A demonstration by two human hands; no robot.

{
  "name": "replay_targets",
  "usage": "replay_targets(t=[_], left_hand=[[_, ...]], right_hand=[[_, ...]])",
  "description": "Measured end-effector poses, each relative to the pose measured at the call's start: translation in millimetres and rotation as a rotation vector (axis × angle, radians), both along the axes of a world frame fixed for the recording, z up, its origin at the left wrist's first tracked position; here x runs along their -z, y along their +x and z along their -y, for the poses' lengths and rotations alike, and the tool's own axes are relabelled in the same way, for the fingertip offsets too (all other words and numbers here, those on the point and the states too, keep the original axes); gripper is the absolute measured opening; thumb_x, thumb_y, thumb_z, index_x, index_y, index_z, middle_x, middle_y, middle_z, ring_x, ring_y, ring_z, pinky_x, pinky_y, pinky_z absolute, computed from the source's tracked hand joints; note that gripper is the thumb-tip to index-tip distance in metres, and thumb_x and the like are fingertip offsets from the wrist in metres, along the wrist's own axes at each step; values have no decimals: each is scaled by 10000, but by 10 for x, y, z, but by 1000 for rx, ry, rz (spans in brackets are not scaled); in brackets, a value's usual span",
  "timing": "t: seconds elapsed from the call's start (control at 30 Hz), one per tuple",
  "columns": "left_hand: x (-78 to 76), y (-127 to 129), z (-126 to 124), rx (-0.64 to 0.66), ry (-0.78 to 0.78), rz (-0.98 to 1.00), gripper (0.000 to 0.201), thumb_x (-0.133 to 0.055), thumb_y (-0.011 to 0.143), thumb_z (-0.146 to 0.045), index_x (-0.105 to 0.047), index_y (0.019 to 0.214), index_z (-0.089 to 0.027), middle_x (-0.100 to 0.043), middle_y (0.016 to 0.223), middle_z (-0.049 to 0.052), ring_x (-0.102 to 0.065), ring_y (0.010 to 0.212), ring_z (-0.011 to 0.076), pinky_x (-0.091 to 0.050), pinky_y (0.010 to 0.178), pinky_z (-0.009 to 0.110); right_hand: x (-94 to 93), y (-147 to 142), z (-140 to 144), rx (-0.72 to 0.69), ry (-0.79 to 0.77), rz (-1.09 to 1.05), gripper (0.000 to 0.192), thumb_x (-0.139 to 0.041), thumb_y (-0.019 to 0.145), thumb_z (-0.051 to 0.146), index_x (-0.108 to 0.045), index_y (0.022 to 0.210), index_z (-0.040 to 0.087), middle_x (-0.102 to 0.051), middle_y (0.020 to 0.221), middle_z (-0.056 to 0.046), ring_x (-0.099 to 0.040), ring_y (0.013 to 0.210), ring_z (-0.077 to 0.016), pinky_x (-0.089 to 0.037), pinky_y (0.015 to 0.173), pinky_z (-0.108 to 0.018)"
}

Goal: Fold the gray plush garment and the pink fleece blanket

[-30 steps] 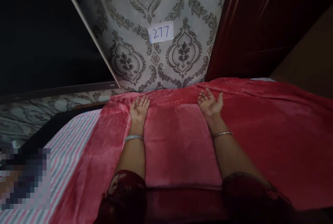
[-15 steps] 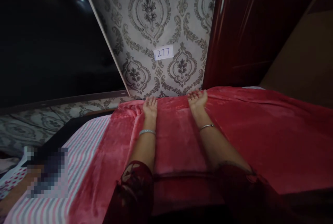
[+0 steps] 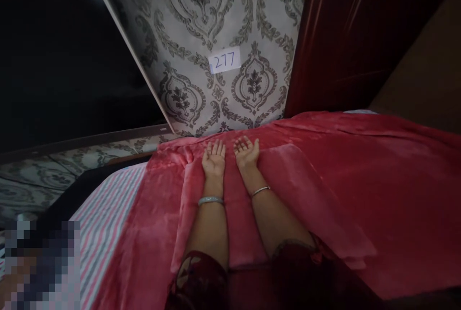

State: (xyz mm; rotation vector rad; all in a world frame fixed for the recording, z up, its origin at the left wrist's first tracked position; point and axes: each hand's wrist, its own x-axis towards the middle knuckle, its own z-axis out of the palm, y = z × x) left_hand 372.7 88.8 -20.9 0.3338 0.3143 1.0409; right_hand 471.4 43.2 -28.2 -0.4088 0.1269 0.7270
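Palm up, my left hand (image 3: 214, 158) lies over the red plush blanket (image 3: 378, 194) with its fingers stretched out and a pale bangle at the wrist. Close by on its right is my right hand (image 3: 247, 153), also palm up, fingers slightly curled and apart, with a thin bangle. Neither hand holds anything. Under both forearms is a folded section of red plush cloth (image 3: 313, 194), its edges showing to either side; I cannot tell whether it is a separate piece. Dark red patterned sleeves cover my upper arms.
Pink, grey and white striped cloth (image 3: 104, 209) shows at the left. Behind stands a patterned wall (image 3: 252, 26) bearing a paper marked 277 (image 3: 225, 60). A large dark screen (image 3: 65, 60) is at the left, a dark red glossy panel (image 3: 342, 36) at the right. Someone's partly pixelated arm appears lower left.
My hands have moved closer together and slightly back toward me, the right one shifting left. Both remain palm up. The camera view has shifted a little.
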Motion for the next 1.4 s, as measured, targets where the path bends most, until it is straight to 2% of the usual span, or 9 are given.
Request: replay_targets(t=[0.23,0.4,0.53,0.6,0.73,0.9,1.2,1.3,1.4], left_hand=[[-7,-10,-37,2,43,-20,283,-375,986,-333,-600,1083,-190,-591,1400,183,-575,1328,271,-496,1079,484],[-56,-26,-51,1,49,-58,311,-374,980,-370,-580,1132,-195,-566,1420,198,-576,1323,274,-513,1053,482],[-105,-15,-35,6,29,-57,318,-363,988,-391,-568,1132,-194,-575,1403,202,-578,1321,275,-525,1036,470],[-115,-7,-18,7,44,-64,316,-367,985,-397,-567,1137,-205,-597,1375,192,-585,1312,272,-515,1045,492],[-113,10,11,4,65,-60,303,-372,988,-407,-574,1076,-198,-617,1343,189,-589,1307,268,-503,1062,482],[-105,4,8,14,60,-81,295,-371,989,-399,-577,1024,-190,-626,1322,195,-595,1299,273,-516,1050,460],[-98,-7,28,6,81,-96,293,-391,967,-390,-576,1066,-186,-624,1331,205,-617,1265,276,-534,1013,465],[-166,-4,91,-8,37,-131,322,-373,976,-377,-558,1143,-172,-587,1378,218,-613,1273,269,-548,991,423],[-311,76,166,-78,-49,-194,378,-323,988,-353,-506,1272,-182,-542,1435,211,-599,1294,257,-560,971,386]], right_hand=[[-28,-25,18,-9,26,-18,469,-331,1000,602,-601,947,223,-643,839,-17,-638,703,-124,-539,612,-230],[-208,-33,85,-81,38,-4,424,-349,1007,572,-585,944,226,-631,829,-18,-640,696,-141,-560,629,-263],[-441,338,392,-82,69,72,416,-357,1007,564,-591,993,220,-651,872,-46,-654,761,-176,-579,650,-311],[-474,613,615,-55,48,91,432,-350,1003,578,-591,997,220,-647,873,-48,-645,773,-181,-574,637,-307],[-280,1012,951,41,-48,70,460,-318,1001,598,-592,1019,228,-638,913,-54,-629,790,-174,-562,632,-293],[13,1045,1031,-7,53,141,533,-276,1000,649,-605,1034,231,-651,966,-80,-640,849,-189,-575,681,-325],[49,1063,1038,-23,87,170,567,-258,998,663,-635,1030,241,-663,983,-87,-634,858,-200,-575,666,-339],[48,1046,1044,-23,84,160,578,-251,997,673,-632,1022,240,-657,981,-81,-635,849,-190,-570,670,-325],[32,1025,1050,-32,70,146,596,-222,1006,658,-631,1015,224,-653,974,-81,-636,841,-179,-566,666,-307]])
